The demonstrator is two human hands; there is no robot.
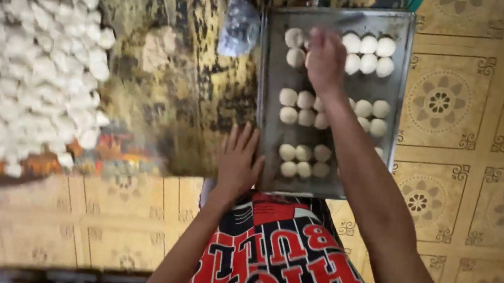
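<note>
Honestly, the right hand (325, 61) is where trouble could start: it reaches over the far end of the metal tray (400, 85), fingers curled down among the dough balls (307, 108), and it looks blurred, so I cannot tell whether it pinches one or only touches the row. Its forearm crosses right above the middle clusters, and a low wrist or elbow could flatten those soft rounds or nudge them together. The left hand (239, 160) lies open and flat, fingers spread, at the near left edge of the tray, gripping nothing; a push from there could slide the tray on the dark patterned mat (173, 79) and roll the balls out of their groups.

As for the balls, they are small, pale, smooth and round, sitting on the tray in tidy clusters with bare metal between them, some touching their neighbours. Well to the left, a big heap of white dough pieces (23, 67) lies on the mat, rougher and piled loosely. Beyond, yellow patterned floor tiles (488, 135).
</note>
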